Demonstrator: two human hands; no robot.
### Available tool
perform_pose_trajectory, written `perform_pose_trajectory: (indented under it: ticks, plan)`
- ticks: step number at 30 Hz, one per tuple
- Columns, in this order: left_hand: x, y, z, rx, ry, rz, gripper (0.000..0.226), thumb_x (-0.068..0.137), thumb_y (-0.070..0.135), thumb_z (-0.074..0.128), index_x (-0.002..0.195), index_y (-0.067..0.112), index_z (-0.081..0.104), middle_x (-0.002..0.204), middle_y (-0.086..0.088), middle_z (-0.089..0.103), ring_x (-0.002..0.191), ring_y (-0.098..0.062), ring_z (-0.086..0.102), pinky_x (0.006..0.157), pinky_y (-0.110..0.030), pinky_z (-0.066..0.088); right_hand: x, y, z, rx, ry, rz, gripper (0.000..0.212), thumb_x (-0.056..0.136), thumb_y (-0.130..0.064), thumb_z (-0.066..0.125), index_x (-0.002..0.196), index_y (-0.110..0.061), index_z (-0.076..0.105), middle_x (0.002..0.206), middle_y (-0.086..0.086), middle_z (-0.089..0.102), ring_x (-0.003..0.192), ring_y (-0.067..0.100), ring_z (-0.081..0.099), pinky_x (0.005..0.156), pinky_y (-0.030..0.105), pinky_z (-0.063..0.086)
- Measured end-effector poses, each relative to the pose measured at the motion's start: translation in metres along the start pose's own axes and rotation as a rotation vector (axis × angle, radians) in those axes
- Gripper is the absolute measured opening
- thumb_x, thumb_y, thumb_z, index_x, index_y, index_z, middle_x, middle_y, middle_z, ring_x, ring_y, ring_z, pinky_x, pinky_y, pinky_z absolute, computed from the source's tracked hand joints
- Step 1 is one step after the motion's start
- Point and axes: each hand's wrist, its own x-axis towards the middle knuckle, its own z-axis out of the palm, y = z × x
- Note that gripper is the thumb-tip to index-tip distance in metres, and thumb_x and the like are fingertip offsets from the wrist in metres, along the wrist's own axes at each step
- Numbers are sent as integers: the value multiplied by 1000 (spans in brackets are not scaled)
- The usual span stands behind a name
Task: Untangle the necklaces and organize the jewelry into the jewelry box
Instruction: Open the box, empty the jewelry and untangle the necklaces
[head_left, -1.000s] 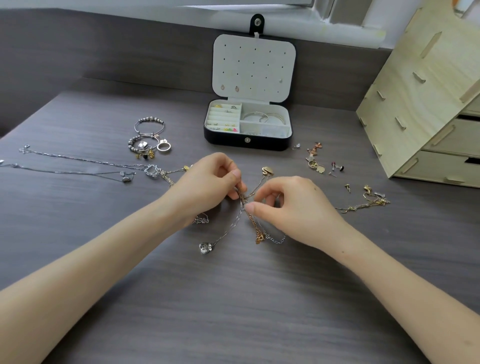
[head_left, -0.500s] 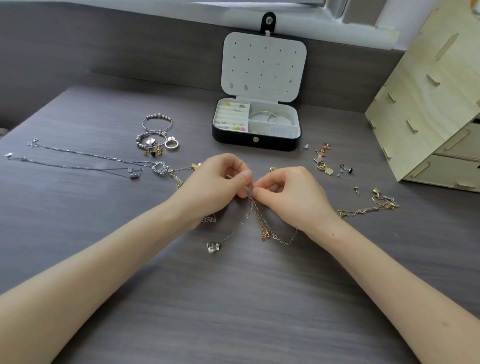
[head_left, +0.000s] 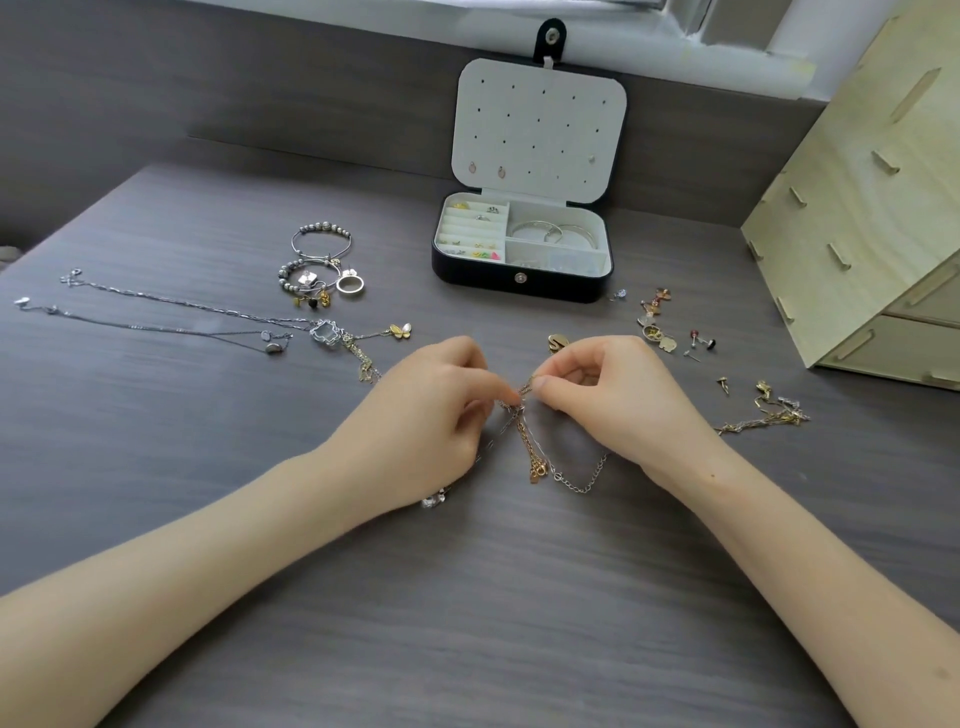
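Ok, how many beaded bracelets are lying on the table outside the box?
2. One beaded bracelet lies left of the jewelry box; the second bracelet sits just in front of it, beside a silver ring. More may lie hidden from view.

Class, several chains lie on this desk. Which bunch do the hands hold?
The gold-and-silver tangle at centre: left hand and right hand both pinch it. The silver necklaces and the gold chain lie untouched at the sides.

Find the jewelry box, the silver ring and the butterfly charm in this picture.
jewelry box (head_left: 467, 275): head view, black front wall.
silver ring (head_left: 349, 293): head view, near side of its band.
butterfly charm (head_left: 400, 331): head view, middle of the wings.
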Motion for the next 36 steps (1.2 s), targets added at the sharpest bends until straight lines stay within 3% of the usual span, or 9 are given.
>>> perform_pose_trajectory:
  ticks: [4,9,14,18,22,30,36]
  plan:
    - [-7,-4,-4,92,-22,108,44,74,3,43,98,21,75,79,-5,56,68,-21,52,59,-26,40,0,5,-3,-98,-4,-26,15,80,-20,65,66,-26,66,59,-11,62,55,1,51,63,25,45]
    - [-12,-7,-9,147,-58,190,55,74,13,26,99,24,74,81,-6,56,67,-27,53,56,-30,44,9,7,-6,-245,99,-125,2,85,-32,63,84,-31,63,65,-11,59,56,-1,48,57,22,34]
    - [-13,-5,-9,214,-74,230,55,75,10,27,108,23,69,86,-5,56,68,-26,51,55,-31,43,23,6,-8,-344,149,-87,10,84,-40,63,87,-32,59,66,-11,53,75,11,52,66,26,32]
    - [-13,-6,-6,259,-82,248,54,77,13,29,111,27,69,86,-5,54,68,-25,50,50,-32,45,31,11,-14,-352,170,-35,5,84,-30,62,85,-31,57,66,-12,51,83,16,55,69,26,32]
    - [-14,-11,-6,236,-92,281,59,76,11,27,109,34,70,85,-1,52,68,-22,47,49,-32,45,32,18,-20,-414,234,18,11,89,-27,56,98,-25,62,81,-8,54,99,23,56,76,30,37]
    - [-14,-20,-11,63,-160,258,67,69,-9,42,100,44,70,93,15,47,79,-13,44,61,-41,48,35,29,-24,-519,347,35,17,94,-26,49,106,-21,60,98,4,65,103,29,55,78,34,39]
    - [-12,-21,-15,-9,-192,258,66,68,-12,43,92,41,73,92,20,48,79,-7,44,68,-27,40,36,31,-24,-563,371,19,18,95,-27,48,109,-21,59,99,5,65,103,29,56,73,32,36]
